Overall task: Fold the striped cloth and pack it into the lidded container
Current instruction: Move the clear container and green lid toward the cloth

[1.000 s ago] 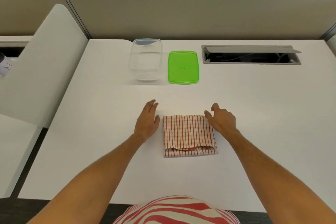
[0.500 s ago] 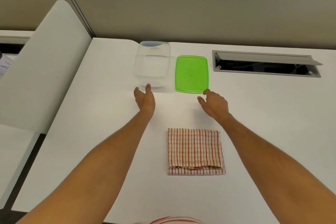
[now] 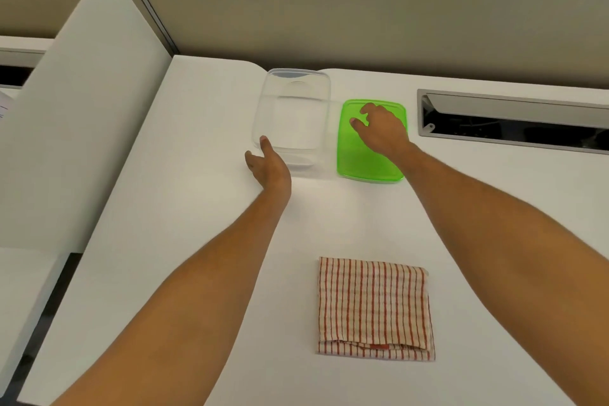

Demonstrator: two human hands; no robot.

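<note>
The red-and-white striped cloth [image 3: 374,308] lies folded into a square on the white desk [image 3: 184,208], near me, with no hand on it. Far ahead stands the clear plastic container [image 3: 293,115], with nothing inside it. Its green lid [image 3: 354,158] lies flat just to its right. My left hand [image 3: 268,166] is open at the container's near left corner, fingertips touching or almost touching its wall. My right hand [image 3: 379,130] hovers over the lid with fingers spread, holding nothing; whether it touches the lid I cannot tell.
A recessed cable slot [image 3: 514,122] with a grey flap sits in the desk right of the lid. A beige partition wall [image 3: 362,3] runs along the desk's back edge. A white curved divider [image 3: 82,115] rises on the left.
Both hands have left the folded cloth and reached forward. The left hand now sits at the container's corner and the right hand is over the green lid. The view shifted forward too.
</note>
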